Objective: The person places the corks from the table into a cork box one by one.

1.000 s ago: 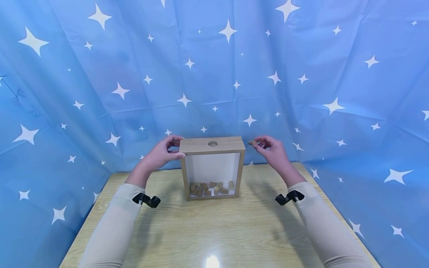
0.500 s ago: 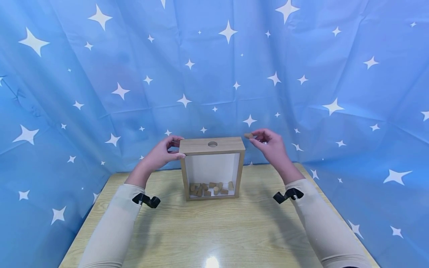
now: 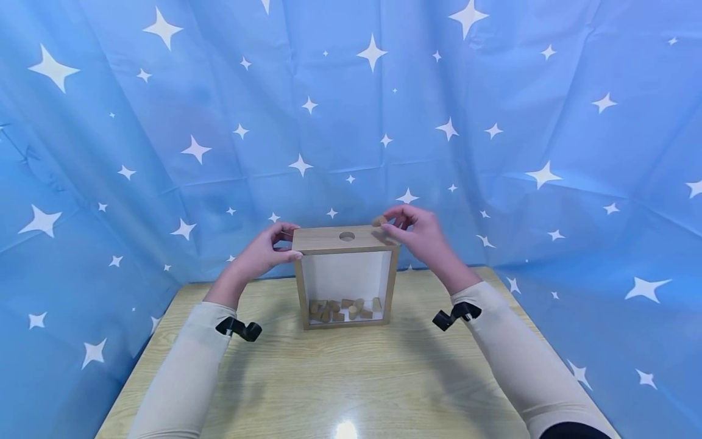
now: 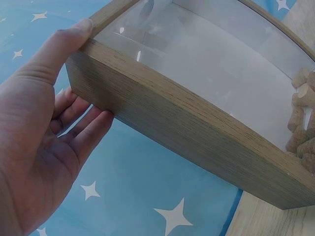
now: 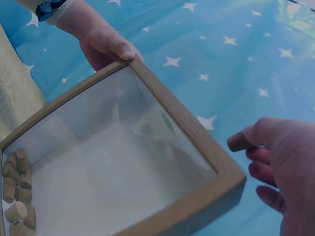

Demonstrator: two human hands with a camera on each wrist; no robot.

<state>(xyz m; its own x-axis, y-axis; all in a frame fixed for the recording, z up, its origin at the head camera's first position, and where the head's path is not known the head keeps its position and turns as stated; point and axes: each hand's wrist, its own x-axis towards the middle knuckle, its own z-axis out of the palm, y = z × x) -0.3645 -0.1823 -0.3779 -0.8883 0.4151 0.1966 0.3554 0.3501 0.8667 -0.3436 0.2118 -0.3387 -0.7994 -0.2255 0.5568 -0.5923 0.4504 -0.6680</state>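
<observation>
A wooden box frame [image 3: 393, 286] with a clear front stands upright on the table, a round hole [image 3: 347, 236] in its top. Several corks [image 3: 353, 311] lie along its floor inside, also visible behind the pane in the left wrist view. My left hand [image 3: 269, 247] grips the box's upper left corner, thumb on the front edge and fingers behind. Between thumb and fingertips, my right hand [image 3: 414, 228] pinches a single cork [image 5: 239, 141], held over the right end of the top, to the right of the hole.
The wood-grain table [image 3: 329, 378] extends in front of the box. A blue curtain with white stars [image 3: 351, 122] hangs close behind and at both sides. Black wrist mounts [image 3: 238, 328] sit on both sleeves.
My right hand has moved left and slightly up with the cork, from beside the box to over the right part of its top. The left hand keeps its grip.
</observation>
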